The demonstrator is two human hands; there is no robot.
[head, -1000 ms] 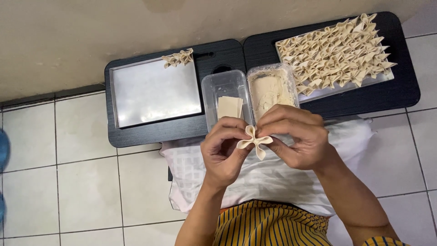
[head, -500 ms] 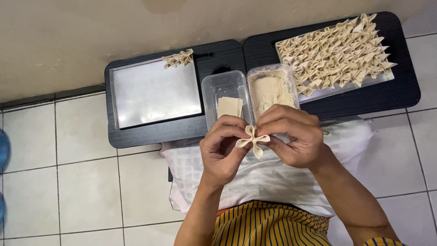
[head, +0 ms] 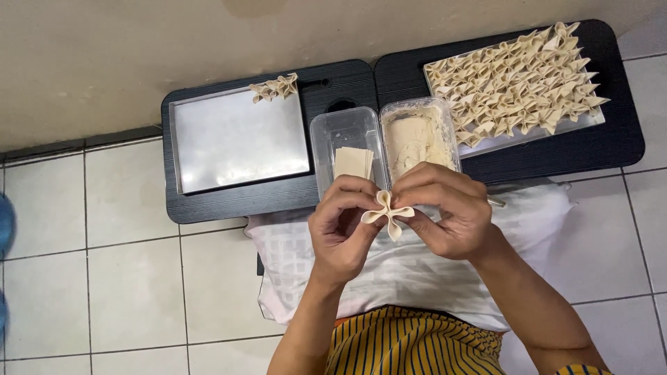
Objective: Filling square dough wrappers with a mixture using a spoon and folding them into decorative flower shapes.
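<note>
Both hands, left (head: pixel 340 226) and right (head: pixel 445 212), pinch one folded dumpling (head: pixel 387 212) between fingertips, near the tubs (head: pixel 347 132) at the tables' (head: pixel 236 201) front edge.

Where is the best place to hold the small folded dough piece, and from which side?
Probably at the pinched centre of the pale folded dough piece, from both sides, as the left hand and right hand do; its four loops flare outward and look easy to crush.
</note>
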